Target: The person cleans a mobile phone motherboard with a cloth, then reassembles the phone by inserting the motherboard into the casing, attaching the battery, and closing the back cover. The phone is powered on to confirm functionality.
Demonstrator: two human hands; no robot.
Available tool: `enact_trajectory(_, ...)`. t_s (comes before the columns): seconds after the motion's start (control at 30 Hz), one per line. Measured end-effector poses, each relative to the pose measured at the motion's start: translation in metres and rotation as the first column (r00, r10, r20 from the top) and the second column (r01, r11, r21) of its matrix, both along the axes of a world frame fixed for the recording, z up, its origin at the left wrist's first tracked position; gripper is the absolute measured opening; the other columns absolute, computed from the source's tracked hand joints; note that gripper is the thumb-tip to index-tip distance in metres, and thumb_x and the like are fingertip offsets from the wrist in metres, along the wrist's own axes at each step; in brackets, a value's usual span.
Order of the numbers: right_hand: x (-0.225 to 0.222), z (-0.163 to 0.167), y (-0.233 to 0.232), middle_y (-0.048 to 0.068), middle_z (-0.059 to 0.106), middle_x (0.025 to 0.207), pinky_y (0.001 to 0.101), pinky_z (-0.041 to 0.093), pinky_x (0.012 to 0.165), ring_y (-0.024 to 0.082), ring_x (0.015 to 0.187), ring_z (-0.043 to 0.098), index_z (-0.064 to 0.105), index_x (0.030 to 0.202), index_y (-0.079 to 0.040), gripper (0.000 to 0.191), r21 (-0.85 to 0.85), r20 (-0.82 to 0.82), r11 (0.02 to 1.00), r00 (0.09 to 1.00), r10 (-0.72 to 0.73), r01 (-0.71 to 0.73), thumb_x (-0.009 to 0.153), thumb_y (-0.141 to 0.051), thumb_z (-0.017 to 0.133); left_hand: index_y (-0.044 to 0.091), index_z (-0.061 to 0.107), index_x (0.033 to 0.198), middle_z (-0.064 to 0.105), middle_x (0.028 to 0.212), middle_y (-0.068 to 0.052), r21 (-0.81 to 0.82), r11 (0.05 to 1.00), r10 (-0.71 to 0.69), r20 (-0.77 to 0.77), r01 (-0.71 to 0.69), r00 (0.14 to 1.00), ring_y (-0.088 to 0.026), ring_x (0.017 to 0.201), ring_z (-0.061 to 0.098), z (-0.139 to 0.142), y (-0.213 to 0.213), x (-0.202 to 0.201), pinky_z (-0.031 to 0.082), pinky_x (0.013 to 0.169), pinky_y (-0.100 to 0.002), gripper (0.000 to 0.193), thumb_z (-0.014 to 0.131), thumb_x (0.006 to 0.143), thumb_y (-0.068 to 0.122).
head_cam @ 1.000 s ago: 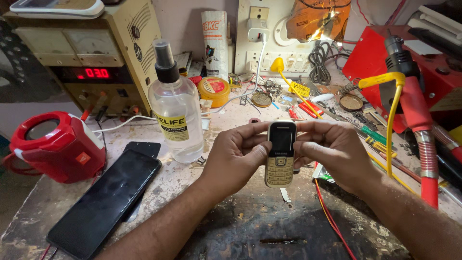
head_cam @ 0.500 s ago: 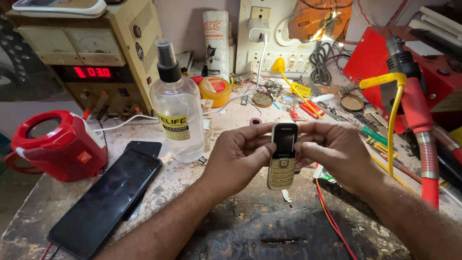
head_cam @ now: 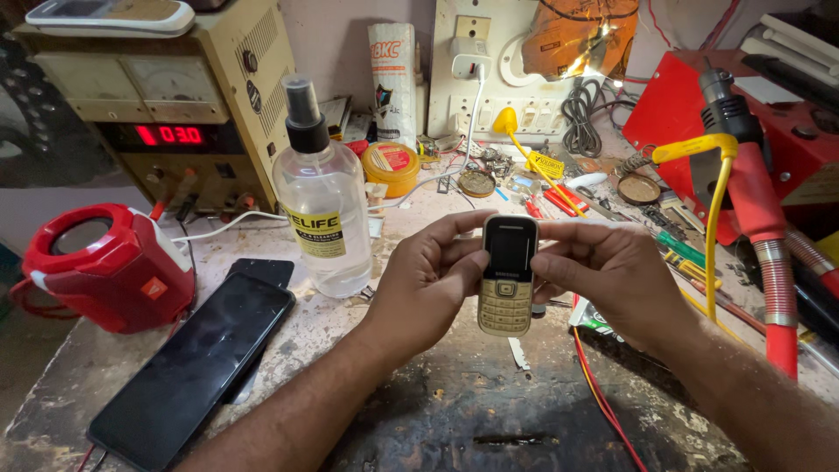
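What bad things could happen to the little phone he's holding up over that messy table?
The keypad phone is pinched only by the fingertips of the left hand and right hand, above the workbench; it might slip and drop. A left elbow swing could knock over the spray bottle or shove the black smartphone lying near the edge.

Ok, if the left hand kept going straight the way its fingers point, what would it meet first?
The left hand points right, across the small keypad phone it grips; beyond that, the right hand probably comes first.
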State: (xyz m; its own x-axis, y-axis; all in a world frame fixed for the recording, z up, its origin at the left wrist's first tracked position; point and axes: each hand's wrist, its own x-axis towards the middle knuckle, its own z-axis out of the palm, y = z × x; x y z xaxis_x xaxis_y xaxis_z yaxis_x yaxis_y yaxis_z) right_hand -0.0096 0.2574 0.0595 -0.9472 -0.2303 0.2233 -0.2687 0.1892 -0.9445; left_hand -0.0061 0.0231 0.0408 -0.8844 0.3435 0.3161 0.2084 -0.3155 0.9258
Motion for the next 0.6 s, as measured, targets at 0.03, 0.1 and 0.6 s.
enact_trajectory(0.03, 0.0001, -0.0001, 0.0000, 0.017, 0.078, 0.091, 0.0343, 0.066, 0.069, 0.021, 0.075, 0.077, 0.068, 0.126, 0.007, 0.039, -0.005, -0.005, 1.000, 1.000, 0.007, -0.007, 0.088, -0.001, 0.071, -0.001, 0.054, 0.140, 0.073, 0.122, -0.016, 0.001, 1.000, -0.007, 0.004, 0.007, 1.000, -0.018, 0.109, 0.071, 0.0003, -0.0004, -0.0003, 0.062, 0.094, -0.033, 0.041, 0.053, 0.099, -0.002)
enact_trajectory(0.1, 0.0001, -0.0007, 0.0002, 0.017, 0.078, 0.091, 0.0341, 0.066, 0.069, 0.021, 0.075, 0.077, 0.068, 0.127, 0.006, 0.040, -0.006, -0.005, 1.000, 1.000, 0.021, -0.021, 0.088, -0.002, 0.071, -0.002, 0.055, 0.139, 0.073, 0.122, -0.015, 0.001, 1.000, -0.020, 0.011, 0.020, 1.000, -0.018, 0.110, 0.072, 0.0007, -0.0014, -0.0015, 0.062, 0.094, -0.033, 0.038, 0.052, 0.101, 0.000)
enact_trajectory(0.6, -0.0006, -0.0014, 0.0014, 0.015, 0.077, 0.088, 0.0333, 0.065, 0.069, 0.020, 0.074, 0.076, 0.068, 0.126, 0.005, 0.039, 0.003, -0.021, 0.998, 0.998, 0.060, -0.060, 0.089, -0.003, 0.071, -0.005, 0.058, 0.136, 0.072, 0.122, -0.015, 0.064, 0.995, -0.078, 0.046, 0.075, 0.996, -0.018, 0.110, 0.071, -0.0048, -0.0020, -0.0070, 0.061, 0.096, -0.034, 0.035, 0.051, 0.102, 0.000)
